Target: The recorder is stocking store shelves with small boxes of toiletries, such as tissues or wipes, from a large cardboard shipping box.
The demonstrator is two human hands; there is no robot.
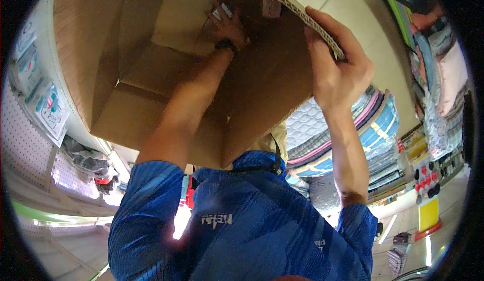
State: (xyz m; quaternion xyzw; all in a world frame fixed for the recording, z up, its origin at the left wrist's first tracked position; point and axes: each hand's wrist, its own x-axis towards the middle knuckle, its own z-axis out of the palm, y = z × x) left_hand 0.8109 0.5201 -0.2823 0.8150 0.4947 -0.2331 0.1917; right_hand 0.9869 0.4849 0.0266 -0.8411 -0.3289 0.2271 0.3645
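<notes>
A large cardboard box (159,118) stands open before me, its inside partly in shadow. My left hand (228,29), with a dark band at the wrist, reaches deep into it, fingers somewhat spread. At those fingers is a small whitish object (222,12); whether they grip it is too dim to make out. A small reddish-brown patch or item (271,7) shows on the shaded inner side. My right hand (340,56) pinches the box's upper right edge, thumb inside and fingers outside.
Folded quilted bedding (340,129) is stacked at the right, behind my right forearm. More packed textiles (442,65) lie farther right, across the tiled floor (363,9). On the left are packaged goods (47,107) and white perforated shelving (26,129).
</notes>
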